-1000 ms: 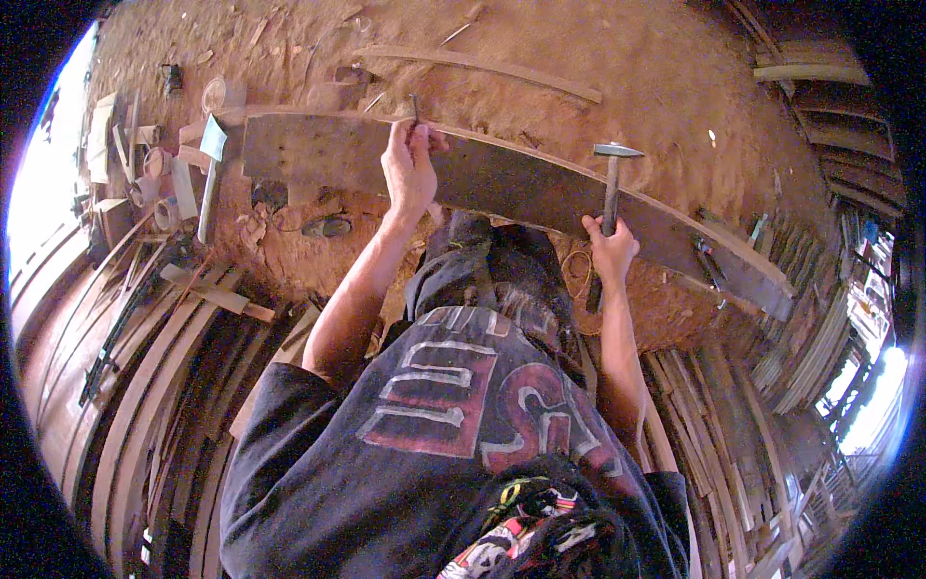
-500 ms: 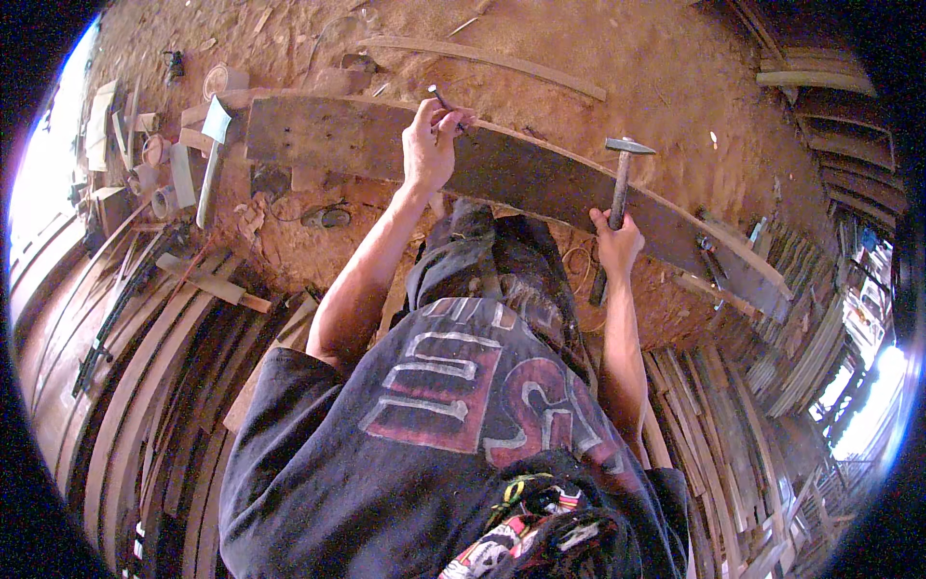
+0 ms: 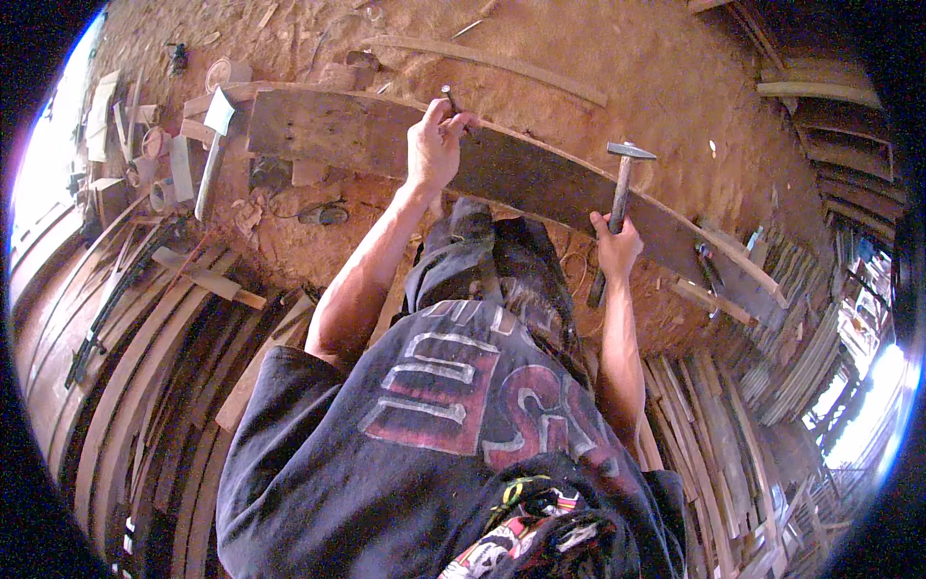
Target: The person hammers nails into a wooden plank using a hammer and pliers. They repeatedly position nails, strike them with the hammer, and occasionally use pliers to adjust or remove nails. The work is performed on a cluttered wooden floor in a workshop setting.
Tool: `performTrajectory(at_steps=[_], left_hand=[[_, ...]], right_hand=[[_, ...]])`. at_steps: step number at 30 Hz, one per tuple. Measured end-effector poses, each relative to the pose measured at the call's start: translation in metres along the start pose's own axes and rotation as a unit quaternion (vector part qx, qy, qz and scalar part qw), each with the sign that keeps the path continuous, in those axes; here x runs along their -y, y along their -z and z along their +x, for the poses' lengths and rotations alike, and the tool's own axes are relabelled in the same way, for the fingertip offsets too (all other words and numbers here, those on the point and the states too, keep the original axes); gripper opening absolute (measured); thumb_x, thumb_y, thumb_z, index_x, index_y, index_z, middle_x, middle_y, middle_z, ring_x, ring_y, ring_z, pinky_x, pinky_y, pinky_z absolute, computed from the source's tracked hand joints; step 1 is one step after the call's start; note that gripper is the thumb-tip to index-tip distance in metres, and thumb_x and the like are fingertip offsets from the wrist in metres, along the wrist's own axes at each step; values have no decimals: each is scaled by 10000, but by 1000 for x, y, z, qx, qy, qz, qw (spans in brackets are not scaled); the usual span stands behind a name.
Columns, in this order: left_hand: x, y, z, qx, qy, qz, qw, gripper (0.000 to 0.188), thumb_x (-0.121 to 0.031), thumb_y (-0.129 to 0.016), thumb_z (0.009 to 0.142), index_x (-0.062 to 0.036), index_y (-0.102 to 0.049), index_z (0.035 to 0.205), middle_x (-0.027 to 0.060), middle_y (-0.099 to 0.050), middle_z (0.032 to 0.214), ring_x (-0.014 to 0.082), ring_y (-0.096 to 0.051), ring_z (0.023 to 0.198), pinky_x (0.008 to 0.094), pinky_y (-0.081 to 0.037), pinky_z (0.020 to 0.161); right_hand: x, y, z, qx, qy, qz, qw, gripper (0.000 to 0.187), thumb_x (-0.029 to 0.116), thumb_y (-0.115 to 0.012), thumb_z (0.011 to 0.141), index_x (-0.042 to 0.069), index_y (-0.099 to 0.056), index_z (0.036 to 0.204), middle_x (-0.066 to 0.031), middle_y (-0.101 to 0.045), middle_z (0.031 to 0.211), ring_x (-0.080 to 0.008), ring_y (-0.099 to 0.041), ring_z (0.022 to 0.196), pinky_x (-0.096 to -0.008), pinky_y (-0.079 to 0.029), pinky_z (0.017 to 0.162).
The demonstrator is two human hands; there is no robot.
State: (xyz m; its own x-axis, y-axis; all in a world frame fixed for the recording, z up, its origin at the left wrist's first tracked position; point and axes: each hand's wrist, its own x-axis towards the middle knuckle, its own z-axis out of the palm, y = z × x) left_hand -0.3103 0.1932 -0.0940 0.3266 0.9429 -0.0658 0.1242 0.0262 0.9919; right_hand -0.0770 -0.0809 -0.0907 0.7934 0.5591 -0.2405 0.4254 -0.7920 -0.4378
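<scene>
A long curved dark wooden plank stands on edge across the sawdust floor in front of me. My left hand pinches a thin metal punch or nail upright at the plank's top edge. My right hand grips the wooden handle of a hammer, its steel head raised above the plank to the right. My dark printed shirt fills the lower middle of the view.
An adze-like tool leans near the plank's left end, among wood blocks and scraps. Curved wooden strips are stacked at lower left, more planks at lower right. A thin curved batten lies beyond on the sawdust.
My left hand has slid right along the plank's top edge with the punch. The hammer has shifted right and stays raised.
</scene>
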Motion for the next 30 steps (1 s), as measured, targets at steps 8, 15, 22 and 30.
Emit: performTrajectory(at_steps=[8,15,22,30], left_hand=[[-4,3,0,18,-32,48,998,58,-67,-592,973,-31,-588,1018,104,-741,856,200,-739,815,304,-562,718],[-8,3,0,23,-47,86,995,69,-52,-604,956,-24,-584,1016,119,-744,869,239,-746,839,310,-563,705],[-11,4,0,17,-103,126,987,111,-73,-622,948,-23,-571,1033,140,-743,886,273,-742,856,327,-564,699],[-8,3,-1,18,-121,154,980,163,-79,-628,940,-8,-563,1072,139,-743,873,294,-736,855,344,-566,698]], right_hand=[[1,-3,0,-22,-6,40,999,421,439,-826,778,47,-676,821,-29,-618,627,-172,-591,588,-348,-481,617],[1,-1,1,-4,-11,-16,1000,517,610,-745,780,106,-691,879,-69,-689,748,-317,-651,765,-443,-425,823],[-7,-5,5,17,-50,2,999,500,596,-749,783,106,-695,866,-68,-687,739,-307,-646,764,-448,-418,838],[4,0,4,7,-25,15,1000,461,546,-772,790,98,-687,856,-44,-660,709,-268,-638,722,-428,-441,799]])
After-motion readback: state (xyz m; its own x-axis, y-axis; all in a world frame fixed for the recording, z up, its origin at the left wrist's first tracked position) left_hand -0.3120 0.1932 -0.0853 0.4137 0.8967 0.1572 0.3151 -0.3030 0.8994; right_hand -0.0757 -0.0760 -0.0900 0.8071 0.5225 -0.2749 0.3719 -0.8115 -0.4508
